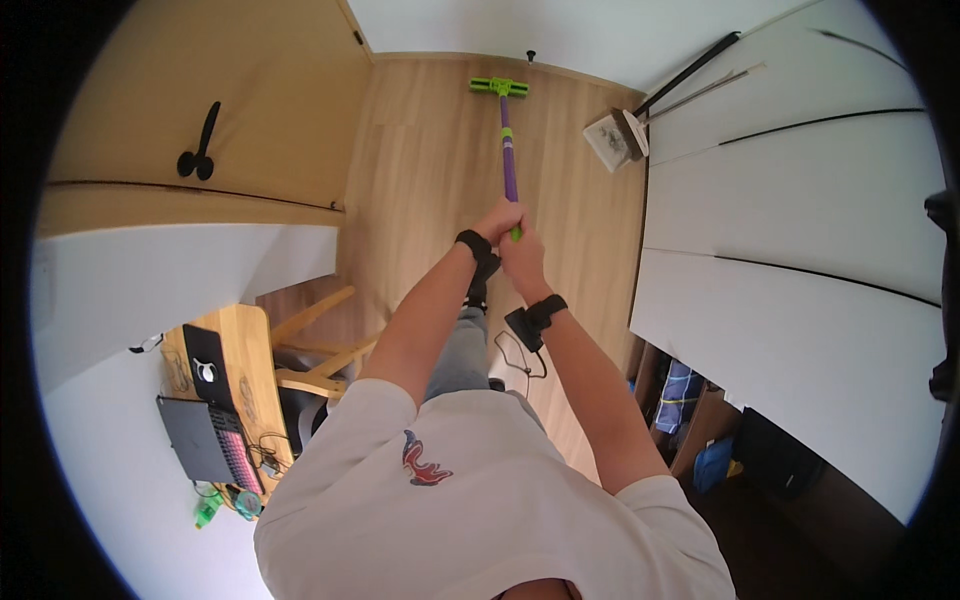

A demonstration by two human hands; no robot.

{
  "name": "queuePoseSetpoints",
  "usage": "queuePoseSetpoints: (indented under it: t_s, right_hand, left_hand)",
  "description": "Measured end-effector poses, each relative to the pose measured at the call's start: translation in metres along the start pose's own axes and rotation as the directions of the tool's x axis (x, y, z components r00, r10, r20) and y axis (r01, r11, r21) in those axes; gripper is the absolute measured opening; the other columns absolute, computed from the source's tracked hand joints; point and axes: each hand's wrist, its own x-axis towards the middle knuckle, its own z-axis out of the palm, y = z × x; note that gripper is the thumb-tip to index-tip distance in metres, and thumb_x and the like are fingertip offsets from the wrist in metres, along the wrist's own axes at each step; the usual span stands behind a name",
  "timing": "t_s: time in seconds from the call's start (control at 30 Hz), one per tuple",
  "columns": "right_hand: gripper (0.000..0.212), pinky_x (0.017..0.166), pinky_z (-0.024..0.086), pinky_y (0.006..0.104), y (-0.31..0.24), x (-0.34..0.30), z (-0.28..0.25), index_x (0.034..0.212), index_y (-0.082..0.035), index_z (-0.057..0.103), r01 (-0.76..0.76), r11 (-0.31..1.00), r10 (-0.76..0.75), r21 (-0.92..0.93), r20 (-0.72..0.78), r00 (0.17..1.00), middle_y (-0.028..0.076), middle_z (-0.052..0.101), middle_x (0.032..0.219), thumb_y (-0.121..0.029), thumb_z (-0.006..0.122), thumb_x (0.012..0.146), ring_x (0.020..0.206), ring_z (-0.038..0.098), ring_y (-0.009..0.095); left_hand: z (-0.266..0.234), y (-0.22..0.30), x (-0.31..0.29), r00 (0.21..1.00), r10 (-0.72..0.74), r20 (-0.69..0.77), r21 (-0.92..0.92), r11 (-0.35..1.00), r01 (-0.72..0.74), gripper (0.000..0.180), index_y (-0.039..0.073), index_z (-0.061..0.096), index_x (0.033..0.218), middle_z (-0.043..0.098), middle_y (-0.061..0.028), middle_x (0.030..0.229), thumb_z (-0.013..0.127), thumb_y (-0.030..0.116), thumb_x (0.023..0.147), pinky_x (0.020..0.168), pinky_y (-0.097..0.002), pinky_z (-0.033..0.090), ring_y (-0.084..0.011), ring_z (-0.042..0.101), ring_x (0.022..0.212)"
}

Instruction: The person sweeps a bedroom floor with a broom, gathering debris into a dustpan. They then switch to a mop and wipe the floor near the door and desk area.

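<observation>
A mop with a purple pole and a flat green head reaches away from me across the wooden floor. Its head lies on the boards close to the far wall. Wrapped round the pole is my left hand, farther along it. Just nearer to me, my right hand closes on the green handle end, touching the left. Both wrists wear black straps, and a cable hangs by the right one. The fingers' undersides are hidden.
At right, a dustpan and broom lean by white cabinets. A wooden door stands at far left. Nearer left are a wooden chair and a desk with a laptop. A small black doorstop is near the far wall.
</observation>
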Motion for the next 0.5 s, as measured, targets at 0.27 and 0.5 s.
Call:
queuePoseSetpoints:
  t_s: [0.27, 0.5]
  right_hand:
    - [0.044, 0.072, 0.050, 0.0475, -0.007, 0.057, -0.002, 0.124, -0.003, 0.052, -0.026, 0.997, 0.024, -0.069, -0.027, 0.999, 0.026, 0.064, 0.090, -0.014, 0.056, 0.082, 0.086, 0.062, 0.043]
    - [0.045, 0.073, 0.049, 0.0492, 0.014, 0.041, 0.002, 0.126, -0.003, 0.049, 0.039, 0.997, -0.039, -0.069, -0.005, 0.999, 0.026, 0.064, 0.091, -0.016, 0.055, 0.083, 0.087, 0.061, 0.044]
  left_hand:
    - [0.001, 0.031, 0.044, 0.995, 0.100, -0.026, -0.050, 0.994, -0.101, 0.007, 0.004, 0.053, 0.070, 0.050, -0.0006, 0.061, 0.056, 0.008, 0.076, 0.044, -0.0305, 0.038, -0.0119, 0.048, 0.050]
    - [0.000, 0.009, 0.041, 0.998, 0.052, -0.038, 0.053, 0.997, -0.050, 0.003, 0.002, 0.053, 0.072, 0.051, -0.0029, 0.062, 0.052, 0.003, 0.075, 0.043, -0.0318, 0.039, -0.0137, 0.049, 0.050]
